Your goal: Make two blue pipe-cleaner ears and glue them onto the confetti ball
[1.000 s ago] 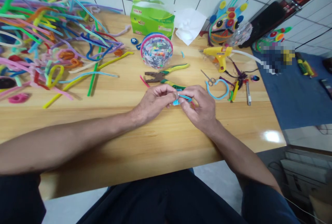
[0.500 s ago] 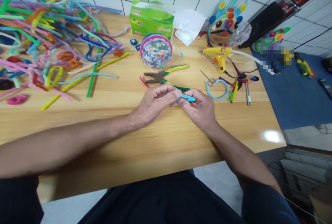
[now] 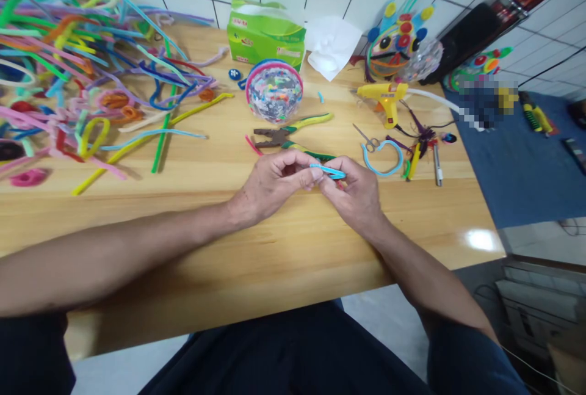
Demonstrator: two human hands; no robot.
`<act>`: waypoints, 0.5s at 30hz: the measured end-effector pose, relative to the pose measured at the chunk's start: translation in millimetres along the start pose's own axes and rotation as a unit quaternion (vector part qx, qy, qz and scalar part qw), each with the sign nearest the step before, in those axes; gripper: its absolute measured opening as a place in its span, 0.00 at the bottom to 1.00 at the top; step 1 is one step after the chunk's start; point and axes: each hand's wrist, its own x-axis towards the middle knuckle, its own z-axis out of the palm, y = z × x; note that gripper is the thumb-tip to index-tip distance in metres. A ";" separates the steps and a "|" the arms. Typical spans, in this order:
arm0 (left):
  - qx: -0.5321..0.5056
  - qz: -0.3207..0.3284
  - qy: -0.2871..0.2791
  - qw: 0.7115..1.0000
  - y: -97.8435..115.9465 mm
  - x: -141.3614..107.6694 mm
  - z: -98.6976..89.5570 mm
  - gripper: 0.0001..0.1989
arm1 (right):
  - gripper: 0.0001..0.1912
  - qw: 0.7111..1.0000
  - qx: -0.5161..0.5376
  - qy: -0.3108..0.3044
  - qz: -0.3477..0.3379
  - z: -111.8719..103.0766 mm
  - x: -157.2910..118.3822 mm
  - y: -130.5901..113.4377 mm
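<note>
A bent light-blue pipe cleaner is held between my two hands over the wooden table. My left hand pinches its left end between thumb and fingers. My right hand grips the other side, with a small bit of red showing below the blue, too small to name. Just beyond my fingers lie pliers with green-and-yellow handles, jaws to the left. Behind them stands a clear bowl-like piece with a pink rim and coloured bits inside.
A big heap of pipe cleaners covers the left. A green tissue pack stands at the back. To the right are a yellow glue gun, scissors, a blue pipe-cleaner loop, a cutter and a decorated figure.
My left thumb and fingers have shifted slightly on the blue pipe cleaner, so more of its upper strand shows. My right hand stays almost in place.
</note>
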 end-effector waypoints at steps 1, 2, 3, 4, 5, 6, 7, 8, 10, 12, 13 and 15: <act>0.011 0.006 0.003 1.000 -0.1 -0.3 -0.5 0.16 | 0.05 1.000 -0.001 -0.002 -0.002 -0.1 -0.1 -0.1; 0.020 0.011 0.006 1.000 0.0 -0.6 -0.9 0.16 | 0.06 1.000 -0.001 -0.003 -0.004 -0.1 -0.1 0.0; 0.026 0.014 0.008 1.000 0.0 -0.9 -1.1 0.15 | 0.06 1.000 -0.001 -0.006 -0.005 -0.1 -0.1 0.1; 0.031 0.014 0.010 0.999 0.1 -1.2 -1.1 0.15 | 0.06 1.000 0.000 -0.008 -0.007 -0.1 -0.1 0.3; 0.033 0.013 0.011 0.999 0.0 -1.3 -1.0 0.15 | 0.06 1.000 0.001 -0.009 -0.008 -0.1 0.0 0.6; 0.033 0.011 0.012 0.999 -0.2 -1.4 -0.8 0.15 | 0.06 1.000 0.002 -0.009 -0.009 -0.2 0.0 0.8; 0.029 0.008 0.012 0.999 -0.5 -1.3 -0.6 0.15 | 0.06 1.000 0.003 -0.009 -0.008 -0.3 0.0 1.0; 0.021 0.006 0.012 1.000 -0.9 -1.1 -0.3 0.15 | 0.07 1.000 0.005 -0.010 -0.006 -0.4 0.0 1.0; 0.000 0.002 0.013 1.000 -1.6 -0.3 0.3 0.16 | 0.07 1.000 0.022 -0.018 0.006 -0.1 -0.2 0.9; -0.024 -0.006 0.011 1.000 -1.5 0.9 0.6 0.17 | 0.07 0.997 0.061 -0.032 0.035 1.2 -0.3 0.8; -0.034 -0.012 0.010 0.999 -1.2 1.5 0.7 0.18 | 0.08 0.994 0.086 -0.038 0.055 2.3 -0.3 0.7; -0.047 -0.028 0.007 0.998 0.1 2.7 0.6 0.20 | 0.10 0.985 0.135 -0.045 0.098 4.9 0.0 0.8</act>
